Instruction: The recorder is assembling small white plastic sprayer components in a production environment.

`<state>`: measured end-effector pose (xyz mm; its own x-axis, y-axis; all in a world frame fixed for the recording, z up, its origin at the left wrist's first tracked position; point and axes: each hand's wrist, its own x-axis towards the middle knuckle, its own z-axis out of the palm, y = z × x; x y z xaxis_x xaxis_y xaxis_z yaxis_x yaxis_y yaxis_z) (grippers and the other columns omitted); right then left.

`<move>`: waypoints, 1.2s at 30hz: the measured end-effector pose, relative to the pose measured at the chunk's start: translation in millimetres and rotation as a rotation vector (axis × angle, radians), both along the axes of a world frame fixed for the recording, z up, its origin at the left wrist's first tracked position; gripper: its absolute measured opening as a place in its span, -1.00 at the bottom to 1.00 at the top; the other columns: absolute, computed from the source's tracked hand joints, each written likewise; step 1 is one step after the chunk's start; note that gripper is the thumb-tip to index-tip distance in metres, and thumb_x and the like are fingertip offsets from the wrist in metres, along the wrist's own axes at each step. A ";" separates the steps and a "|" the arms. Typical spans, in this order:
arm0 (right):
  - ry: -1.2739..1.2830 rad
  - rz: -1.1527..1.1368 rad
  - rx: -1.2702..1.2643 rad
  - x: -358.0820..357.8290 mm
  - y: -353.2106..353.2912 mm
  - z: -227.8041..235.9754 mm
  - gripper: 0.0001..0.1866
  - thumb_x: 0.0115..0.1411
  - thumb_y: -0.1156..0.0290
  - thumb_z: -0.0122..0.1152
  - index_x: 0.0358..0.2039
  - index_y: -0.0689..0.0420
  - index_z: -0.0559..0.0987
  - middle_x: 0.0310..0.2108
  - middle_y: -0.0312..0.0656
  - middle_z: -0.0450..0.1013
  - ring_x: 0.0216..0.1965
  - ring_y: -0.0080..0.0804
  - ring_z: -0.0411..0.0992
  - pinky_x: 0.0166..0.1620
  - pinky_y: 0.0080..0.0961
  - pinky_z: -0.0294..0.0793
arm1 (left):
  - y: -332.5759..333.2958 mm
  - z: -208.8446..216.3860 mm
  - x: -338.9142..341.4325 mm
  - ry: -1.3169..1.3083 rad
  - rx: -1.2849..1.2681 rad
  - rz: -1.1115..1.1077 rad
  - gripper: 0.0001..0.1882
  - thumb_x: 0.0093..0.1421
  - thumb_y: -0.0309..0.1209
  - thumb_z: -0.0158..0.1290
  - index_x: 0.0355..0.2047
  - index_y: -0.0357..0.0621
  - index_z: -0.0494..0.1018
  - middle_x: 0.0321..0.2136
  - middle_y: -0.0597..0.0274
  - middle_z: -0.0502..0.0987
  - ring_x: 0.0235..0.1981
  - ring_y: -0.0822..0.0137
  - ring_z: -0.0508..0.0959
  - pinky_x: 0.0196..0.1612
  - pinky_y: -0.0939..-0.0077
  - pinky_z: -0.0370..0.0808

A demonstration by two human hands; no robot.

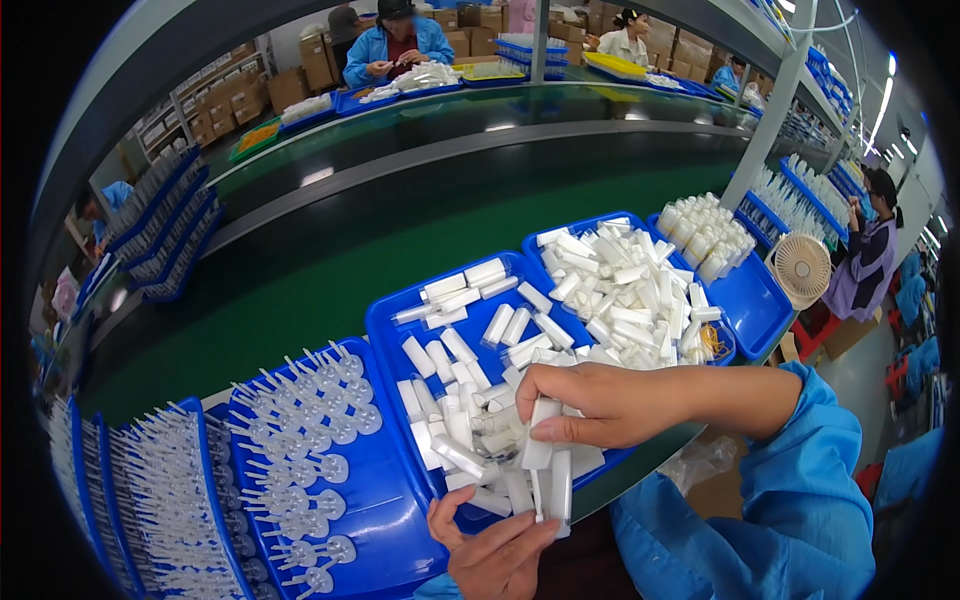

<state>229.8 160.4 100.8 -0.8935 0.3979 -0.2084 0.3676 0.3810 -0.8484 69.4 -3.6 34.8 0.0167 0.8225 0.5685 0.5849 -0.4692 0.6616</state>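
Note:
My right hand [610,402] reaches over a blue tray [378,312], with thumb and fingers closed on a white rectangular sleeve [540,436]. Just below it, near the tray's front edge, my left hand [493,560] is closed, its fingertips at the lower end of an upright white and clear tube [561,488]. A thin white stem stands beside that tube, between the two hands. Loose white sleeves and clear tubes [458,455] lie jumbled in the tray below my hands. The palm side of my left hand is partly hidden.
On the right stands a blue tray heaped with white sleeves [630,285], then one with upright white pieces [705,235] and a small round fan [802,268]. To the left, blue trays hold clear stemmed parts [320,420]. Behind runs a green conveyor belt [300,285]; co-workers sit beyond.

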 end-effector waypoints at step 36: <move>0.174 0.122 -0.039 9.3 -33.8 -21.5 -0.82 0.26 0.26 -0.15 -0.28 0.08 0.31 -0.33 -0.13 0.37 -0.20 -0.20 0.30 -0.02 -0.29 0.02 | 1.6 -19.1 12.7 -0.110 0.189 0.191 -0.46 0.01 -0.16 0.16 -0.03 0.01 0.26 -0.07 0.02 0.31 -0.06 -0.05 0.31 -0.01 -0.04 0.20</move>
<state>239.2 126.6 79.3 -0.9584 0.2792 -0.0598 0.1672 0.3791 -0.9101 82.0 -2.0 15.7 -0.1983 0.6843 0.7017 0.6038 -0.4787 0.6374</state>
